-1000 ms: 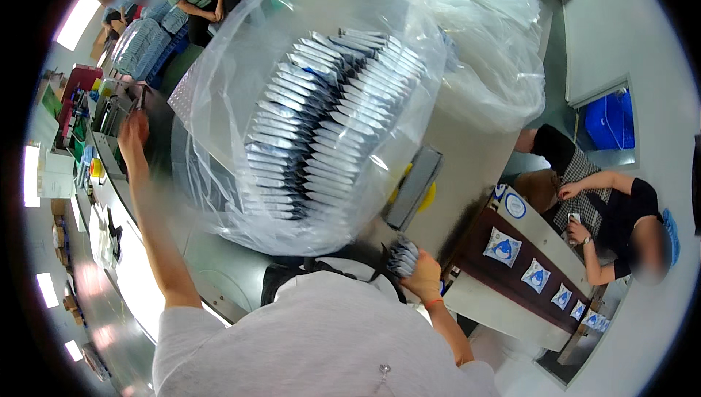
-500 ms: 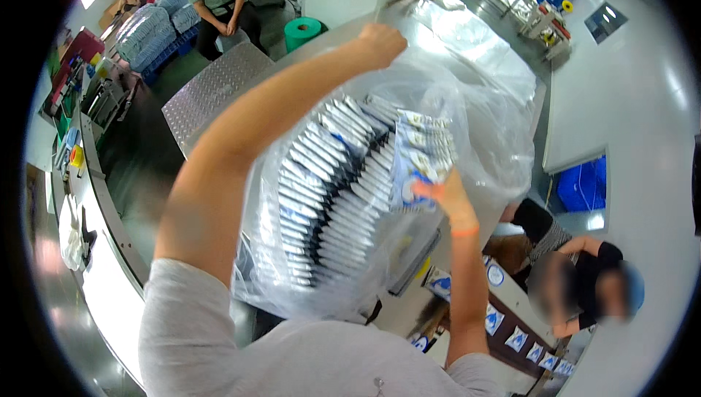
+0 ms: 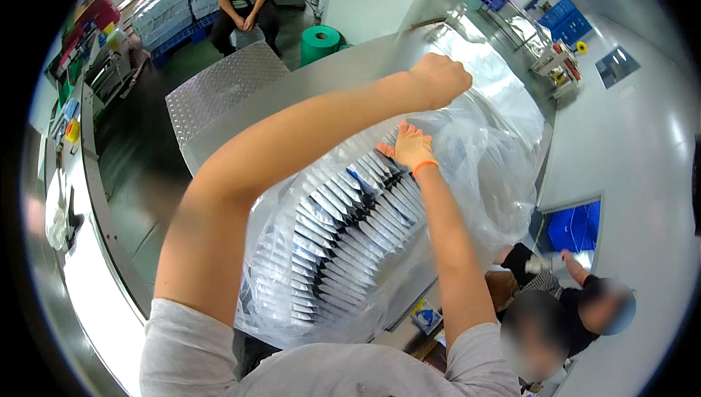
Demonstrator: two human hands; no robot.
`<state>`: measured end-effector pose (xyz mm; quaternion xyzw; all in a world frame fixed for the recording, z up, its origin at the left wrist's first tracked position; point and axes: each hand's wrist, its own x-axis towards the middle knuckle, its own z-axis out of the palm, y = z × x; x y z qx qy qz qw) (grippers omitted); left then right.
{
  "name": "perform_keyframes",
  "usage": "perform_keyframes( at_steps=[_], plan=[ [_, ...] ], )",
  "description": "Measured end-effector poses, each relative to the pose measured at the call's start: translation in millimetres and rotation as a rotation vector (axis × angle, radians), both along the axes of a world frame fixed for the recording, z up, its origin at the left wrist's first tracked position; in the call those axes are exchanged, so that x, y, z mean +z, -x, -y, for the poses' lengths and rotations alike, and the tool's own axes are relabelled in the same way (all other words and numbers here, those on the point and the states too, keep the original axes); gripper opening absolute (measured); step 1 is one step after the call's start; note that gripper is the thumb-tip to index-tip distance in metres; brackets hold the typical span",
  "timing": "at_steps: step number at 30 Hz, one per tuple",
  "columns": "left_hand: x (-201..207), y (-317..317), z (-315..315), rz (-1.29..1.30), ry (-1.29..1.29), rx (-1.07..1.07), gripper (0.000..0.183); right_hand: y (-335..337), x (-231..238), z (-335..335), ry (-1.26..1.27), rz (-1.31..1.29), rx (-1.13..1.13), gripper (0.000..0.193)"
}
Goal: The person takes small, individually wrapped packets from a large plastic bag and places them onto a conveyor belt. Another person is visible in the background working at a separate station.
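A large clear plastic bag [image 3: 478,171] lies across the metal table. Inside it, white and silvery packets [image 3: 343,251] stand on edge in two long rows, with a dark band between them. My left hand [image 3: 441,82] is closed in a fist above the bag's far side; film runs up beneath it, though the grip itself is partly hidden. Below it, my right hand [image 3: 412,147], with an orange band at the wrist, is at the far end of the rows. Its thumb and bent fingers are around packets there, mostly covered by the hand.
Beyond the table are a textured metal plate [image 3: 226,90], a green roll [image 3: 320,45] and a seated person [image 3: 244,3]. Another person [image 3: 584,317] is at the lower right. A curved counter [image 3: 109,251] runs along the left. One blue-and-white packet [image 3: 426,317] lies near my right elbow.
My right hand has gone from the right of the rows to their far end, and the stack of packets it gripped is now largely hidden. My left fist has shifted right.
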<state>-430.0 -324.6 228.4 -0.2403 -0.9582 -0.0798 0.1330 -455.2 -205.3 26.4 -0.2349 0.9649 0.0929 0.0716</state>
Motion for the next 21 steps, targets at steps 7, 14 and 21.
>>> perform_keyframes(
  at_steps=[7, 14, 21],
  plan=[
    [36, -119, 29, -0.088, -0.319, -0.291, 0.026, -145, 51, -126, 0.867, -0.369, 0.095, 0.034],
    [40, -332, 41, 0.592, 0.455, -0.393, 0.074, -396, -44, -272, 0.968, -0.048, -0.504, 0.014],
    [-94, -380, -41, 0.871, -0.166, -0.126, 0.066, -583, -160, -298, 0.386, 0.696, -0.430, 0.043]
  ],
)
